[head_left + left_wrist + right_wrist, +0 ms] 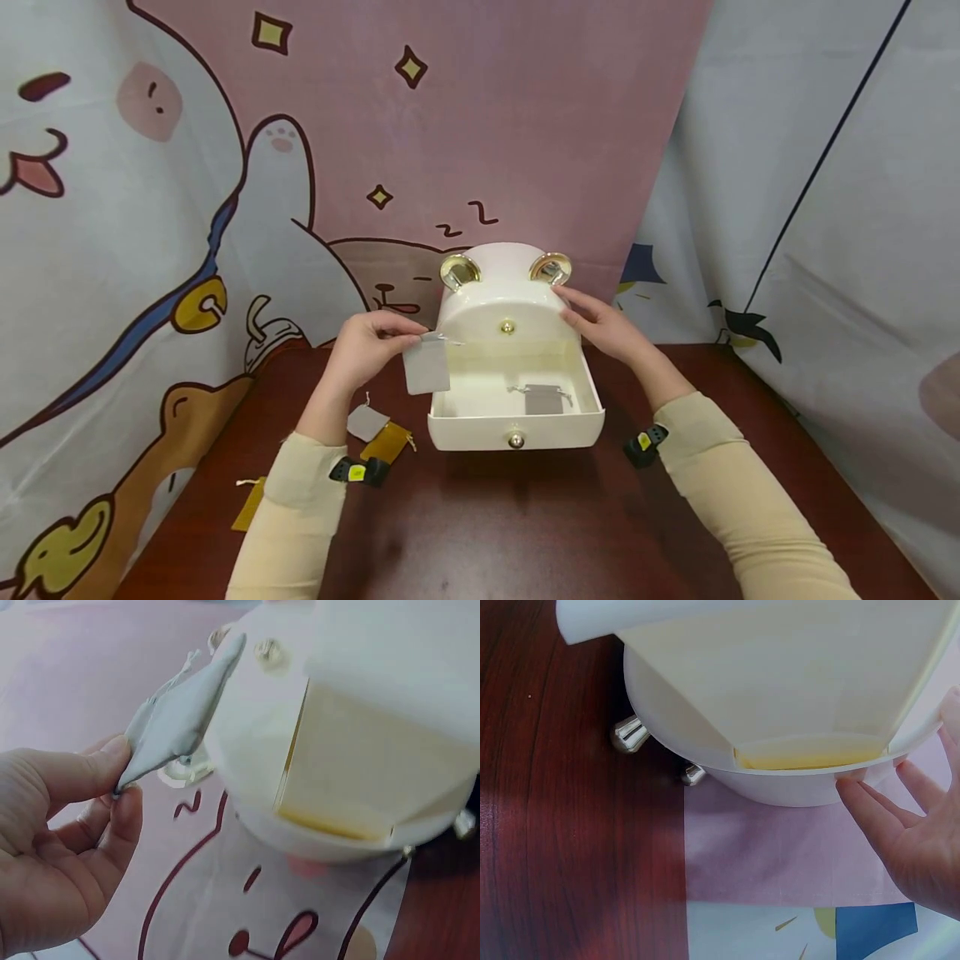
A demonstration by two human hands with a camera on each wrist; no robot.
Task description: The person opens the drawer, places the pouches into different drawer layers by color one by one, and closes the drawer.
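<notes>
— What is the left hand (367, 343) holding?

— A small grey pouch (426, 367), flat and soft like felt or suede, rectangular, with a drawstring at its top. Thumb and forefinger pinch its upper corner, and it hangs just left of the open drawer (516, 408), over its left edge.

— And the box itself?

— A glossy cream jewellery box (504, 312) with a rounded, domed top, two shiny gold ear-shaped rings on it, and small gold ball knobs. The bottom drawer is pulled out; a second grey pouch (543, 398) lies flat inside it.

— The right hand (603, 323)?

— Fingers straight and relaxed, resting against the box's right side, gripping nothing.

— Do the wrist views add anything?

— The left wrist shows the pouch edge-on, thin and slightly puffed, squeezed between the thumb tip and forefinger. The right wrist shows the box's smooth underside and two chrome ball feet (630, 735) on the dark red wood-grain table (570, 847). Only the head view shows a further grey pouch (367, 422) and two mustard-yellow pouches (387, 442) lying on the table by the left forearm.
</notes>
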